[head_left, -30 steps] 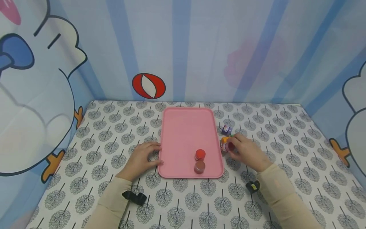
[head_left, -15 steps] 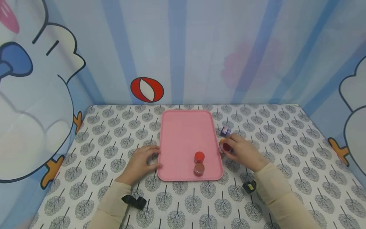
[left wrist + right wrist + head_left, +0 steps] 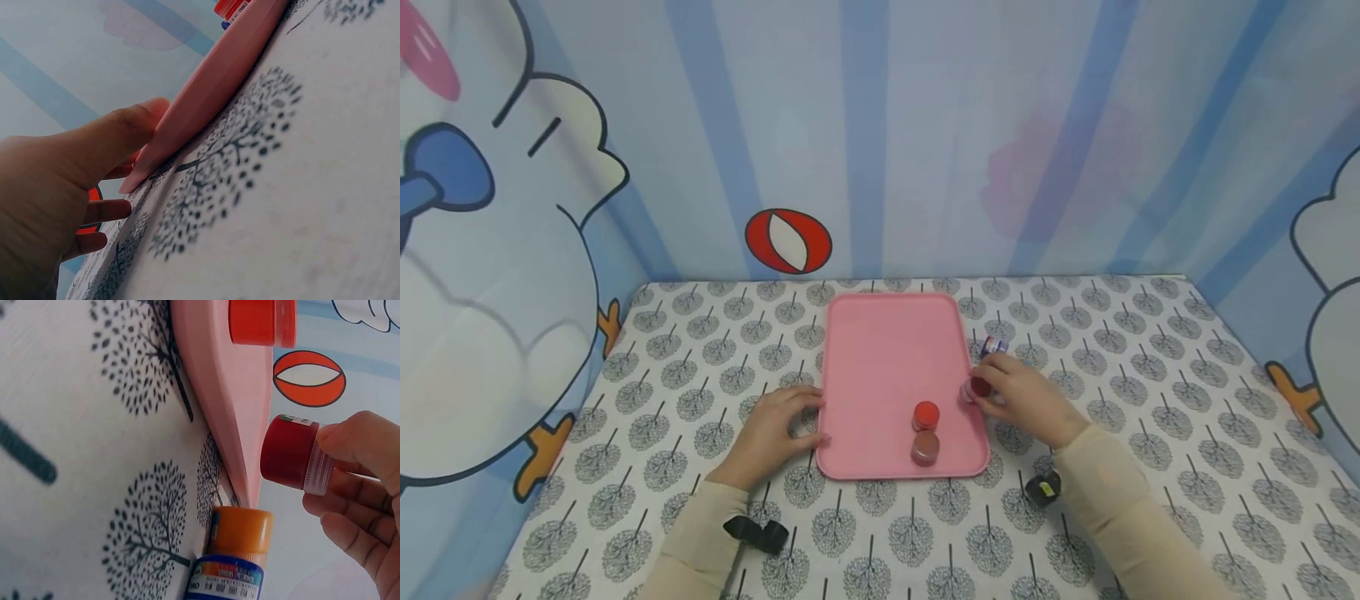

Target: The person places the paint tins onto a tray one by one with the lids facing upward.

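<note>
My right hand [image 3: 1022,400] pinches a small dark red paint jar [image 3: 289,452] by its clear ribbed end, between thumb and fingertips. The jar hangs tilted just over the right rim of the pink tray [image 3: 887,350]. Resting at the tray's left edge is my left hand [image 3: 775,437], thumb and fingertips spread along the rim. In the left wrist view its thumb touches the rim [image 3: 206,81]. Two jars stand together in the tray's front right part: a red jar [image 3: 927,415] and a brownish-red jar [image 3: 925,448].
A purple-blue jar [image 3: 995,345] lies on the tree-patterned cloth [image 3: 880,533] right of the tray. In the right wrist view, an orange jar [image 3: 240,531] and a blue-capped jar [image 3: 226,575] sit close by the tray's edge. A striped cartoon backdrop [image 3: 925,125] rises behind.
My right hand has lifted the dark red jar from beside the tray and carried it left to above the tray's right rim. My left hand stays at the left edge.
</note>
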The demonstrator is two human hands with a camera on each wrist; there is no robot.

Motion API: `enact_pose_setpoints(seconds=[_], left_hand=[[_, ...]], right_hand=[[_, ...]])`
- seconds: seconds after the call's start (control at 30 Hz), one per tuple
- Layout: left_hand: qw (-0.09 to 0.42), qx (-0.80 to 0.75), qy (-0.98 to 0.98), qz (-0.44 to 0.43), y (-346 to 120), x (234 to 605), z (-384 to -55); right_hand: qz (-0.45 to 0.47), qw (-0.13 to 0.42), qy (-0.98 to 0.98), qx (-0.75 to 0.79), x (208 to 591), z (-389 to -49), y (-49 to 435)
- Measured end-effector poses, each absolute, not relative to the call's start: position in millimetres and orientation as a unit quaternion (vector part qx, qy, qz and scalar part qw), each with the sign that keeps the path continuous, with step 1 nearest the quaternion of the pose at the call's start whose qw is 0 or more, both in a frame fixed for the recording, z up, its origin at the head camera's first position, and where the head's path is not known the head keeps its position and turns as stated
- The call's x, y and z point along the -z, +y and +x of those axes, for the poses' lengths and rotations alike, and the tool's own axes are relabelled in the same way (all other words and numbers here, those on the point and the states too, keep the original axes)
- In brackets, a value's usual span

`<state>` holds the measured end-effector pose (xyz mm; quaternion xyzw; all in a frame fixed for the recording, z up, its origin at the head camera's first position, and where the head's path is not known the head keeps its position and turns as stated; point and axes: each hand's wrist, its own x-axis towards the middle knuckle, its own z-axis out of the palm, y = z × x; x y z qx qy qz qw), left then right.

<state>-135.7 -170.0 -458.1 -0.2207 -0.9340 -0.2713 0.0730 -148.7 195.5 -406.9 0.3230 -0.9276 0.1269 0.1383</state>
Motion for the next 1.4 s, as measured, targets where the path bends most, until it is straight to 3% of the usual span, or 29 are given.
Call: enact_pose_setpoints(seconds=[0.9,1.4], left_hand=[[0.088,0.272,-0.93,-0.231,-171.9,462.9,-137.4],[0.089,0.276,-0.929,-0.231,-172.7,463.5,-137.6]], right_hand=[[0.34,0.075,-0.928,-0.135,406.1,-158.9,166.2],[0.362,0.099,-0.92,-0.113,411.4,-165.0,151.0]])
